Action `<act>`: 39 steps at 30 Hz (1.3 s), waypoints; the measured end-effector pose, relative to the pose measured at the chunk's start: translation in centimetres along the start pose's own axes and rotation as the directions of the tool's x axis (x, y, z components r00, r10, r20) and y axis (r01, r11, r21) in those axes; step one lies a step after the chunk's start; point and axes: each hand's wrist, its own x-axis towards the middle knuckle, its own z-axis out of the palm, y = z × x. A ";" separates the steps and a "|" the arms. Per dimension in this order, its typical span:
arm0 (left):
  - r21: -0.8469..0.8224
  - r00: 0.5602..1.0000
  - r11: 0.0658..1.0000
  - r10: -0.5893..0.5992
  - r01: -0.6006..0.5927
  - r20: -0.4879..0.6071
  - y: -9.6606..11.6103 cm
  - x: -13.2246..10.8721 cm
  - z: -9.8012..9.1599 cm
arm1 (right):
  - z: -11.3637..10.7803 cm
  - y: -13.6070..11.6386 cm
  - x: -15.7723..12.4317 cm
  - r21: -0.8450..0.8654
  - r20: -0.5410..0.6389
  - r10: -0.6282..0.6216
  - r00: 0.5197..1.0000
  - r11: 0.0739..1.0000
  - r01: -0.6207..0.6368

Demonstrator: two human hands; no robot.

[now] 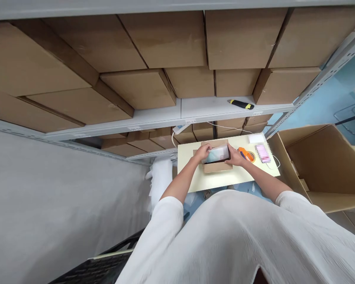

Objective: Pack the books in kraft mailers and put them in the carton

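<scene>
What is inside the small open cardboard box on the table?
A pale packet, seemingly in translucent wrap, is inside the cardboard box. Anything beneath the packet is covered and cannot be seen.

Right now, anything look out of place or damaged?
Mildly: a black-and-yellow tool, apparently a cutter, lies loose on the shelf near its front edge, odd among stacked cardboard boxes. No spill or damage stands out.

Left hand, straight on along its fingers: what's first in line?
Left hand: likely the wrapped packet in the small open box; its fingertips look to be right at it. The box's far flap seems next, though depth is unclear.
</scene>
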 end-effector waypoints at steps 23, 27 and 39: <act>-0.164 0.977 0.979 -0.147 0.121 -0.155 -4.3 -6.1 2.0 | -0.3 0.0 2.6 0.259 -0.100 0.264 0.959 0.938 -0.231; 0.148 0.994 0.984 0.088 -0.097 0.065 -4.8 -7.4 2.9 | -0.8 -0.3 2.8 0.240 -0.095 0.258 0.962 0.943 -0.229; 0.091 0.995 0.991 0.100 -0.102 0.017 -5.3 -8.2 2.4 | -1.6 0.2 2.7 0.445 -0.061 0.282 0.958 0.866 -0.227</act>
